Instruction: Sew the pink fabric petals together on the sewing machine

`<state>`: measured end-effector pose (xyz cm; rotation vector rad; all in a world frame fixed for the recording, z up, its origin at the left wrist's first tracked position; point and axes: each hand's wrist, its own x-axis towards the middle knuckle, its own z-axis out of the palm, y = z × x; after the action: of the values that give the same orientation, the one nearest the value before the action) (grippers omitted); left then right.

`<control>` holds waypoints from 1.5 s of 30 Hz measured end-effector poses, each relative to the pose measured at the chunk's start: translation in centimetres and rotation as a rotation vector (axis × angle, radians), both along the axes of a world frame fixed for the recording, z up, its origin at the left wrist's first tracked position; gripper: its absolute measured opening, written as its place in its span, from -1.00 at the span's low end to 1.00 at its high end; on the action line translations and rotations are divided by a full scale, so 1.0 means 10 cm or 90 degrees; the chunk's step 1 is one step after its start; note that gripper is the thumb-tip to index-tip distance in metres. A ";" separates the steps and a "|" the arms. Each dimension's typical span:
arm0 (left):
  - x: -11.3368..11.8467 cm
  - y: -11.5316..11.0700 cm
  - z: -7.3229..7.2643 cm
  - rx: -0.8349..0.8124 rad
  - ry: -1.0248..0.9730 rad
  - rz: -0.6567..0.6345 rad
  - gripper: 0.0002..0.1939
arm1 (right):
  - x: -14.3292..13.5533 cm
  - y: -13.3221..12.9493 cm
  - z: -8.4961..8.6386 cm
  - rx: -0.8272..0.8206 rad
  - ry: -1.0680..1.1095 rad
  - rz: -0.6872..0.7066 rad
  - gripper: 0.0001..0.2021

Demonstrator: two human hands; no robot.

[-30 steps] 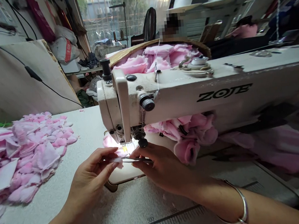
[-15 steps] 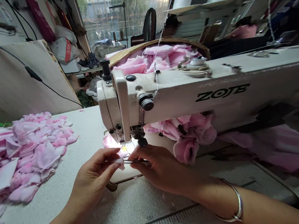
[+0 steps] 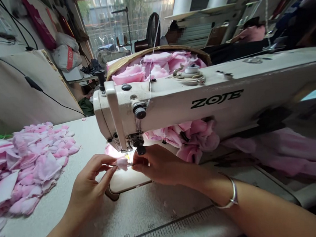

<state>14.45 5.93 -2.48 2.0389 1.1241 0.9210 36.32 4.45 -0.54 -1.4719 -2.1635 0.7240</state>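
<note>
A small pink fabric piece (image 3: 122,163) is stretched between my hands, just in front of the lit needle area of the white sewing machine (image 3: 167,103). My left hand (image 3: 92,176) pinches its left end between thumb and forefinger. At its right end my right hand (image 3: 156,164) is closed, fingertips together beside the presser foot; a thin dark tool seems to show at those fingertips, mostly hidden. More pink fabric (image 3: 111,150) lies behind the needle. Gathered pink pieces (image 3: 195,139) sit under the machine arm.
A large heap of pink petal pieces (image 3: 37,162) covers the table's left side. Behind the machine stands a basket (image 3: 127,58) of pink fabric. A printed ruler (image 3: 156,231) runs along the front. Long pink cloth (image 3: 282,152) lies at right. Two people are in the background.
The view has shifted, so the machine appears further left. The pink piece now shows more fully between my fingers, and the tool in my right hand is less visible.
</note>
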 end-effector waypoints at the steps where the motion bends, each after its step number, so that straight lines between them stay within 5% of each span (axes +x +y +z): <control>1: -0.03 0.02 0.02 0.088 0.058 -0.007 -0.87 | 0.02 0.01 0.01 -0.018 0.025 -0.011 -0.89; 4: -0.07 0.06 0.06 0.300 0.290 -0.080 -0.84 | 0.05 0.03 0.01 -0.052 0.080 -0.019 -0.89; 9: -0.01 0.11 0.04 0.428 0.569 -0.154 -0.75 | 0.05 -0.02 0.04 -0.001 0.106 0.022 -0.88; 12: 0.03 0.18 -0.01 0.498 0.599 -0.134 -0.67 | 0.08 -0.05 0.07 -0.012 0.130 0.008 -0.88; 19: 0.07 0.35 -0.05 0.574 0.542 -0.157 -0.85 | 0.17 -0.03 -0.05 -0.127 0.118 -0.075 -0.84; 27: 0.05 0.17 -0.07 0.688 0.532 -0.249 -0.79 | 0.22 0.04 -0.06 -0.169 0.075 -0.079 -0.87; 32: 0.08 0.09 -0.10 0.598 0.504 -0.243 -0.82 | 0.12 0.06 -0.07 -0.245 0.137 -0.037 -0.85; 38: -0.02 0.09 -0.12 0.474 0.426 -0.134 -0.66 | -0.04 0.04 -0.09 -0.130 -0.006 -0.035 -0.83; 45: 0.15 0.07 -0.12 0.453 0.677 0.000 -0.70 | -0.08 0.06 -0.15 -0.091 -0.072 -0.063 -0.88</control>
<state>15.94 6.61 -3.71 3.2905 1.3994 0.1393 35.51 5.02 -2.05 -1.7194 -2.1411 0.7919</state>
